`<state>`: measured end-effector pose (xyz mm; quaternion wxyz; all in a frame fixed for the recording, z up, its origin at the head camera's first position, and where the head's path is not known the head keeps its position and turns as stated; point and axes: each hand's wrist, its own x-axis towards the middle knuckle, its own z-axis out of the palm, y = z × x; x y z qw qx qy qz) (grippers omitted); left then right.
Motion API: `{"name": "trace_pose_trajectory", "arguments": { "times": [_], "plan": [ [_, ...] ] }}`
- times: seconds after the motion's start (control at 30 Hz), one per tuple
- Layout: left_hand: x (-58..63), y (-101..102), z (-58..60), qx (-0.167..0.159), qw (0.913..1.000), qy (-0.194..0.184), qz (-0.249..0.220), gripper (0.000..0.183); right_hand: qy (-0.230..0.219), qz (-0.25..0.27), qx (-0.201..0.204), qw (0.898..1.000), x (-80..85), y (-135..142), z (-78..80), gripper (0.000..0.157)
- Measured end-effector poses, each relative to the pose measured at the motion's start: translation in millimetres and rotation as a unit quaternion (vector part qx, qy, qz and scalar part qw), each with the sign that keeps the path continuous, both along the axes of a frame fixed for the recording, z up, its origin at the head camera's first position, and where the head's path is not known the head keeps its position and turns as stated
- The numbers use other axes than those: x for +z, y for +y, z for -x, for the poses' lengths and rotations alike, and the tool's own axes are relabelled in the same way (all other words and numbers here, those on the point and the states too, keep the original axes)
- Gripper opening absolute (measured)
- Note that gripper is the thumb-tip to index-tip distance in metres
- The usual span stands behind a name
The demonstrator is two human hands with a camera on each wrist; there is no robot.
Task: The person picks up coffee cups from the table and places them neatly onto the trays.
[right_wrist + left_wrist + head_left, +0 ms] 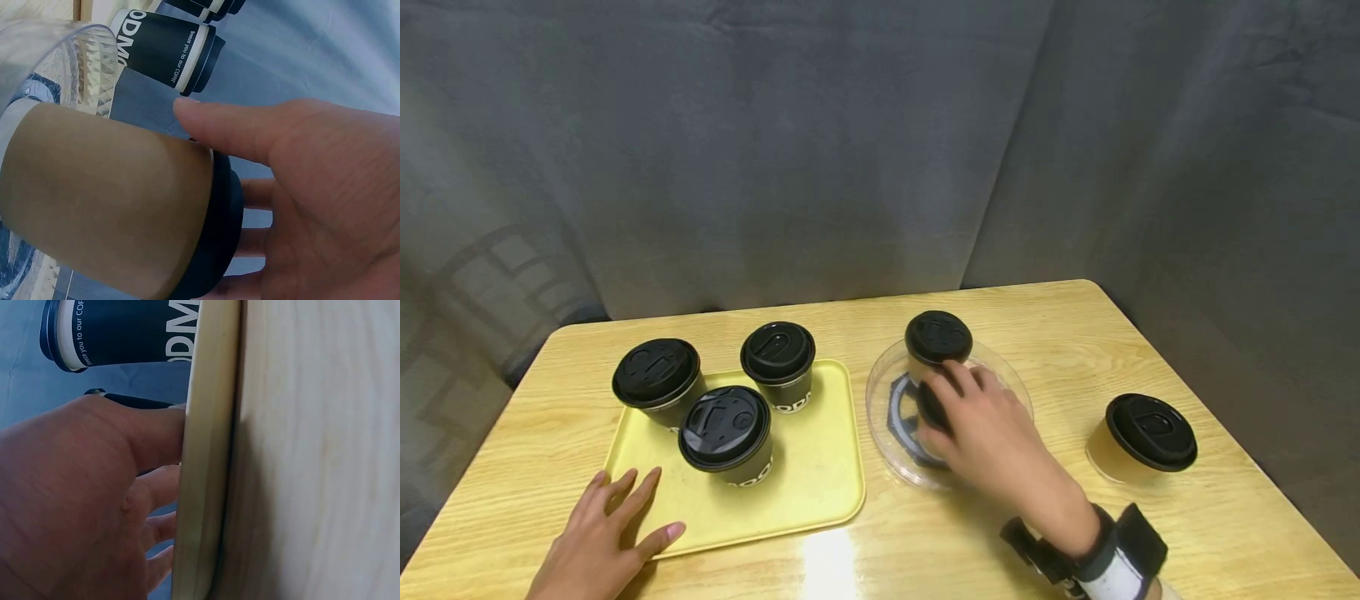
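My right hand (988, 425) is around the black lid of a brown paper cup (106, 200) standing in a clear round tray (880, 433). In the right wrist view the thumb lies straight beside the lid, its tip apart from the cup wall; the other fingers are partly hidden behind the lid. Another brown cup with a black lid (937, 335) stands just behind it in the same tray. My left hand (597, 533), fingers spread, rests at the near left corner of a yellow tray (820, 500). Several dark cups (726, 433) with black lids stand on that tray.
A third brown cup (1116, 454) with a black lid stands on the wooden table (1225, 517) at the right. Grey cloth (790, 167) hangs behind the table. The yellow tray's right rim lies close to the clear round tray.
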<state>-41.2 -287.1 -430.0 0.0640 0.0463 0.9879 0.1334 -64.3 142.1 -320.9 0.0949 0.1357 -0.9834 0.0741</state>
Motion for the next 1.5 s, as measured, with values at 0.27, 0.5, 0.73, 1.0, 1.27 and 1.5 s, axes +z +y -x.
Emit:
{"name": "trace_pose_trajectory", "arguments": {
  "times": [0.27, 0.5, 0.73, 1.0, 1.27, 1.5],
  "plan": [
    [-1.1, 2.4, -3.0, 0.003, 0.9999, 0.01, -0.004, 0.083, -0.027, -0.008, 0.007, 1.0, 3.6, 2.5, -3.9, 0.072],
    [1.3, 4.3, -5.6, 0.001, 0.9994, 0.033, 0.007, 0.075, -0.04, 0.001, 0.012, 0.999, 13.9, 6.4, -7.3, 0.075],
    [7.2, 5.8, -9.8, 0.014, 0.9948, 0.1, -0.012, 0.072, -0.034, 0.022, -0.001, 0.999, 26.4, 19.4, -6.3, 0.076],
    [29.0, 17.3, -21.1, 0.067, 0.9795, 0.19, -0.004, 0.085, -0.03, 0.02, -0.031, 0.999, 38.3, 34.2, 0.1, 0.079],
    [66.1, 41.5, -27.3, 0.052, 0.9761, 0.211, 0.004, 0.093, -0.042, 0.026, -0.065, 0.997, 45.3, 50.0, 5.0, 0.082],
    [88.7, 72.1, -29.2, 0.006, 0.9731, 0.23, 0.018, 0.1, -0.026, 0.033, -0.085, 0.996, 44.3, 65.5, 8.8, 0.083]
  ]
}}
